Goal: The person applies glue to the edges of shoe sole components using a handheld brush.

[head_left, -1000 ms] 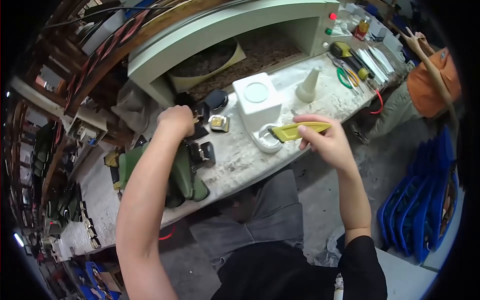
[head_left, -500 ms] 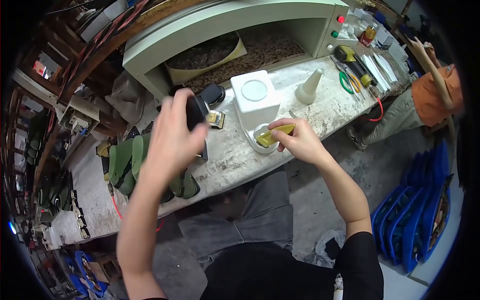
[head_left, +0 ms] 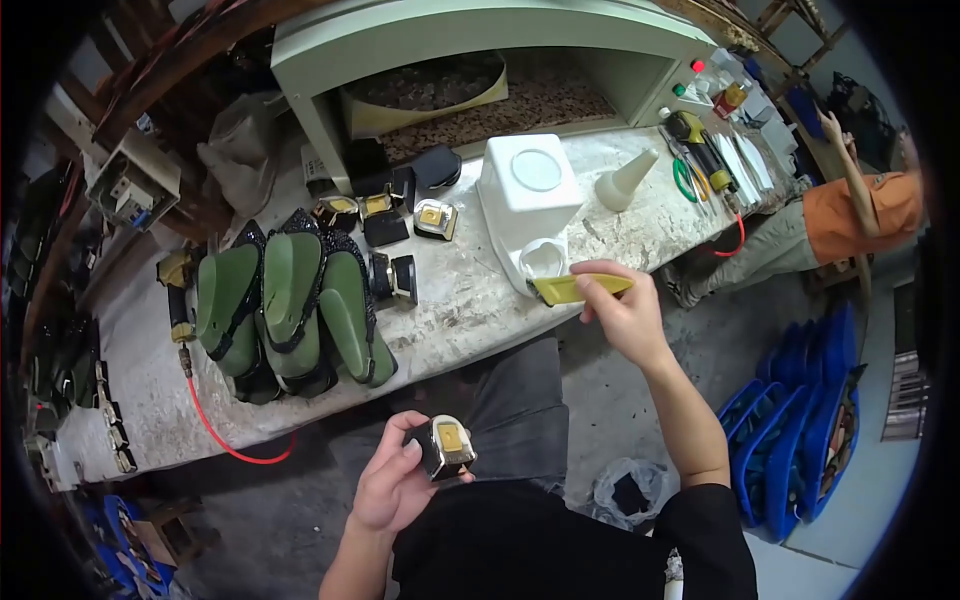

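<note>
While the left hand (head_left: 388,478) sits at seven o'clock in the head view, its grip is closed around a dark block (head_left: 447,447) with a gold-coloured patch in its pale-edged face, held above the lap and off the worktop (head_left: 455,320). At three o'clock, the right hand (head_left: 628,312) has its grip pinched shut on a yellow-handled brush (head_left: 578,289), whose dark tip points to nine o'clock, near the rim of a white round cup (head_left: 543,260). A white container (head_left: 533,180) stands just beyond the cup, towards twelve. More block pieces (head_left: 434,219) lie at eleven o'clock, and green soles with dark straps (head_left: 292,290) are grouped at nine. Between one and two stands a pale cone (head_left: 627,182); pliers (head_left: 690,178) lie at two. Past them, between two and three, is a person in orange (head_left: 862,215).
</note>
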`<state>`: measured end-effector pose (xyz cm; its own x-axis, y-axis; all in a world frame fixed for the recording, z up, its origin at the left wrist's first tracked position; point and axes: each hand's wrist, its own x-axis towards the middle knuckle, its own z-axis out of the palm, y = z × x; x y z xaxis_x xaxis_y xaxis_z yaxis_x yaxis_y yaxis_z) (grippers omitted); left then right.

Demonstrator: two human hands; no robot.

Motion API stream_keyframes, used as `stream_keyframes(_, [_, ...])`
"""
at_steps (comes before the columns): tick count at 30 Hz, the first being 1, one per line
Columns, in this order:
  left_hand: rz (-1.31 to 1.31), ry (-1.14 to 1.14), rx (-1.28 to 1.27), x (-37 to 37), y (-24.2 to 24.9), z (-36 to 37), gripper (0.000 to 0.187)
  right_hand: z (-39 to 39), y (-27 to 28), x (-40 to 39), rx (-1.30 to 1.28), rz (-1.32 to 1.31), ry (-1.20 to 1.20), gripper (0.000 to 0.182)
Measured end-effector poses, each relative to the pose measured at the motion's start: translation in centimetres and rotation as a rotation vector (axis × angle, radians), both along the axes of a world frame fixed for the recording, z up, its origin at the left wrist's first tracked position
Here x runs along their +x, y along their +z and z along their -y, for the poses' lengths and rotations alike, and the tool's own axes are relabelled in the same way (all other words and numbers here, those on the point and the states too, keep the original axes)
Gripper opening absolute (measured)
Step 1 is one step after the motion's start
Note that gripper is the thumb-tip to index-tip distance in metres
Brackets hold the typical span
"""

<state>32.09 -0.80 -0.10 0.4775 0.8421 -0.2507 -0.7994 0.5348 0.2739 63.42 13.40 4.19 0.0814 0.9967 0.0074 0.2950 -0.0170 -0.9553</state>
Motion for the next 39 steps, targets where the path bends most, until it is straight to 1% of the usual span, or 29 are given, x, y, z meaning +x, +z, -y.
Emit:
stream_keyframes(2, [-0.018,-0.016,-0.003,-0.7,-0.3,0.5,0.06,1.6,-0.5,-0.8,0.013,-0.003,-0.033,0.019])
stream_keyframes(4, [-0.087,0.021,0.04,-1.1,-0.1,0.5,0.061,3.1,-1.1,-1.6,0.028,-0.018,-0.083,0.018])
stream_keyframes(6, [-0.147,0.081,0.102,-1.2,0.1,-0.3,0.062,2.7,-1.2,-2.3,0.063,-0.026,-0.113,0.018])
stream_keyframes(11, [-0.163,0.204,0.151,-0.8,-1.6,-0.2,0.066,2.0,-2.6,-2.4,0.051,-0.062,-0.133,0.018])
stream_keyframes(13, [-0.199,0.225,0.183,-0.7,-2.4,-1.0,0.067,4.2,-0.7,-2.3,0.025,-0.18,-0.143,0.02])
stream_keyframes(14, [-0.238,0.238,0.196,-0.7,-2.9,-0.9,0.068,4.7,0.4,-2.0,0.021,-0.178,-0.135,0.02])
stream_keyframes(16, [-0.324,0.24,0.22,-0.6,-3.4,-0.4,0.071,6.3,2.4,-1.4,0.142,-0.486,-0.231,0.023])
stream_keyframes(17, [-0.327,0.236,0.22,-0.3,-3.4,-0.7,0.071,6.8,3.2,-1.6,0.14,-0.489,-0.235,0.023])
stream_keyframes(21, [-0.557,0.401,0.431,2.9,-2.1,-3.2,0.066,9.7,6.3,-2.7,0.204,-0.557,-0.172,0.025])
stream_keyframes(22, [-0.564,0.396,0.432,3.5,-1.6,-3.5,0.066,10.5,6.9,-3.4,0.227,-0.473,-0.149,0.026])
stream_keyframes(23, [-0.678,0.527,0.588,4.1,-1.2,-3.9,0.067,11.3,7.3,-4.2,0.249,-0.393,-0.124,0.026])
stream_keyframes(24, [-0.791,0.662,0.753,4.6,-0.8,-4.5,0.068,11.8,7.5,-5.0,0.252,-0.407,-0.124,0.026])
stream_keyframes(26, [-0.999,0.915,1.094,4.9,-0.1,-4.8,0.071,13.1,7.7,-6.5,0.347,-0.261,-0.046,0.027])
stream_keyframes(27, [-1.001,0.903,1.108,4.8,0.2,-4.7,0.071,13.5,7.7,-7.1,0.358,-0.274,-0.033,0.027])
stream_keyframes(29, [-1.168,0.985,1.232,4.6,1.2,-4.2,0.072,14.1,7.5,-8.0,0.371,-0.292,-0.031,0.027])
stream_keyframes(31, [-1.331,1.069,1.356,4.6,1.8,-3.9,0.074,14.7,7.3,-8.6,0.309,-0.352,0.005,0.025])
stream_keyframes(32, [-1.328,1.062,1.369,4.6,1.8,-3.9,0.074,14.7,7.2,-8.8,0.314,-0.358,-0.004,0.025])
stream_keyframes(36, [-1.417,1.291,1.431,4.6,0.9,-4.4,0.064,14.6,7.2,-9.3,0.219,-0.262,-0.03,0.024])
stream_keyframes(37, [-1.418,1.289,1.437,4.5,0.9,-4.4,0.064,14.7,7.2,-9.4,0.221,-0.267,-0.032,0.024])
stream_keyframes(39, [-1.461,1.353,1.486,4.2,1.0,-4.4,0.063,14.9,7.0,-9.5,0.24,-0.32,-0.009,0.024])
